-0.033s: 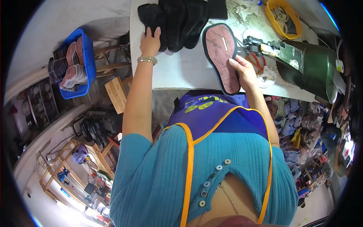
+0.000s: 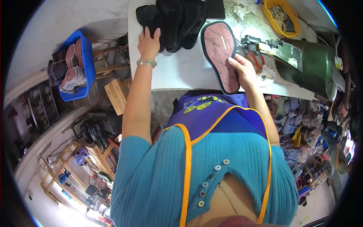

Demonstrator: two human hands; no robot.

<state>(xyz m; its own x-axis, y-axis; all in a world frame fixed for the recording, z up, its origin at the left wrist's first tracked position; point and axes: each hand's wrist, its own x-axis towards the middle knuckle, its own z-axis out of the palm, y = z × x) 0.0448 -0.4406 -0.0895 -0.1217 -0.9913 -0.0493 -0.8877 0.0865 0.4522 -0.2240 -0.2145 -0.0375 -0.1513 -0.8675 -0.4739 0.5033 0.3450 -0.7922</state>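
My right hand (image 2: 244,70) pinches a shoe insole (image 2: 219,51) by its side near the narrow end. The insole is pinkish with a dark edge, has a slit in its wide end, and is held above the white table (image 2: 177,72). My left hand (image 2: 148,42) rests with fingers spread on the lower part of a black sole-shaped piece (image 2: 148,16) at the table's far left. Several more black pieces (image 2: 172,26) lie in a row to its right. The undersides of both hands are hidden.
A small machine (image 2: 253,44) and red-handled pliers (image 2: 259,60) are right of the insole, beside a dark green curved housing (image 2: 314,68). A yellow basket (image 2: 297,22) stands at the far right. A blue bin (image 2: 89,68) of insoles is left of the table, near a wooden stool (image 2: 114,94).
The whole view has shifted very slightly. Both hands keep their places on the insole and the black piece.
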